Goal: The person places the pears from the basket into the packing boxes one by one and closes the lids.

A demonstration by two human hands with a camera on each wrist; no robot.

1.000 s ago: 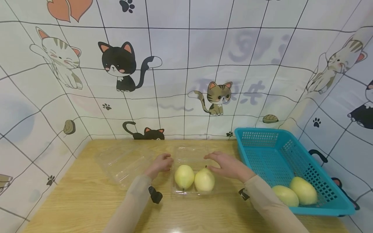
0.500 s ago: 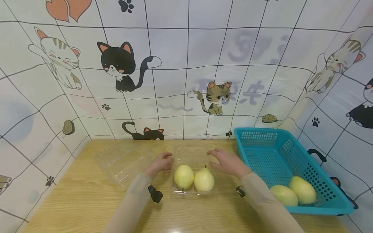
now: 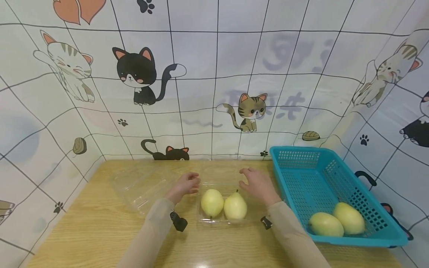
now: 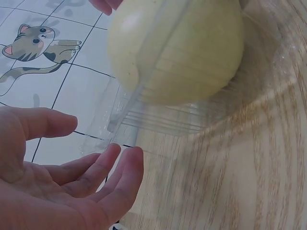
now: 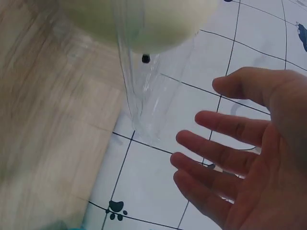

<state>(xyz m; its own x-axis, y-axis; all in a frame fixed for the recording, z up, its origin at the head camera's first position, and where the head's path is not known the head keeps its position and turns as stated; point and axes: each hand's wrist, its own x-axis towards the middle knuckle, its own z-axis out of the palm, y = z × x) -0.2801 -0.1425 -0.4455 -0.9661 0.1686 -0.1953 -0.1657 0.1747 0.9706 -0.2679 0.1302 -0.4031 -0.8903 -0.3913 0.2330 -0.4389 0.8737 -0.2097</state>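
Left hand point(image 3: 183, 187) and right hand point(image 3: 259, 185), fingers loosely parted, are holding nothing beside the box point(image 3: 212, 222) of pears point(image 3: 235, 206), lower centre; they are probably preparing to close the lid point(image 3: 219, 174), needing a pinch.

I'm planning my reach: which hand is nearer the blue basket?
Right. The right hand is just left of the blue basket; the left hand is farther left, across the clear container.

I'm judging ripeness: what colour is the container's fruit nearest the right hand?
Pale greenish yellow; the fruit shows best in the head view.
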